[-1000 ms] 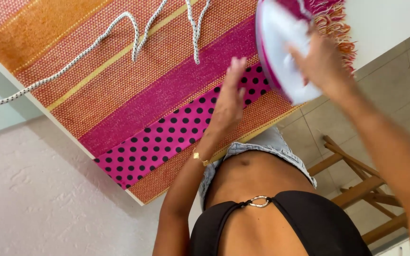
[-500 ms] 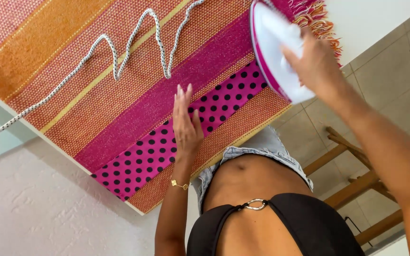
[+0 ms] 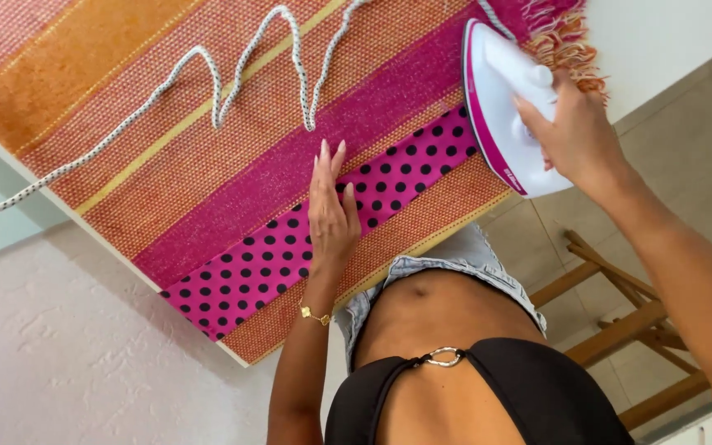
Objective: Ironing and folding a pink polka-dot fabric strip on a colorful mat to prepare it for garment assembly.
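Iron (image 3: 504, 99) in right hand (image 3: 574, 136) grip, clamped; left hand (image 3: 331, 214) flat, fingers apart, on polka-dot cloth (image 3: 323, 239); striped board cover (image 3: 166, 124); tiled floor (image 3: 686, 99).

One head-worn camera looks steeply down, close, apparently rotated, over the striped board (image 3: 208, 165).

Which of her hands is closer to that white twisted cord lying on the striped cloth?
Left. The left hand lies flat on the polka-dot fabric, fingertips just below the cord. The right hand grips the iron, off to one side.
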